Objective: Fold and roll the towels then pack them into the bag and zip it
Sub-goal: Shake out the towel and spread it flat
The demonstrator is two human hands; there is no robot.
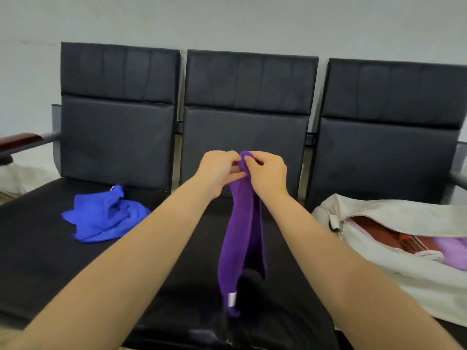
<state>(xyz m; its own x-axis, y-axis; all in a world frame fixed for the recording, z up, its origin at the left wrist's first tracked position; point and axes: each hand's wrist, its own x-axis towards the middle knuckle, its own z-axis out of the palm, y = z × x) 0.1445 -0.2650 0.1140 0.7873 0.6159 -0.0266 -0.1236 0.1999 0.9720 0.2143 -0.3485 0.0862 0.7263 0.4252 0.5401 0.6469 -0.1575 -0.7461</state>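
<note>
At frame centre, the left hand [219, 170] and right hand [265, 173] both pinched the top edge of a long purple microfibre towel [241, 238] — it hung down, its small white label [231, 298] unreadable. A crumpled blue towel [103, 215] lay at left; an unzipped cream fabric bag [394, 248] at right.

Soft, even indoor light; the pale wall [227, 18] is flatly lit, and the dark surface [38, 248] carries a dull sheen with only faint shadows. The wide lens bows the seat backs [118, 97] toward the edges. The purple towel [240, 236] is fairly sharp at centre; the bag [404, 286] at the right edge is smeared with blur.
</note>
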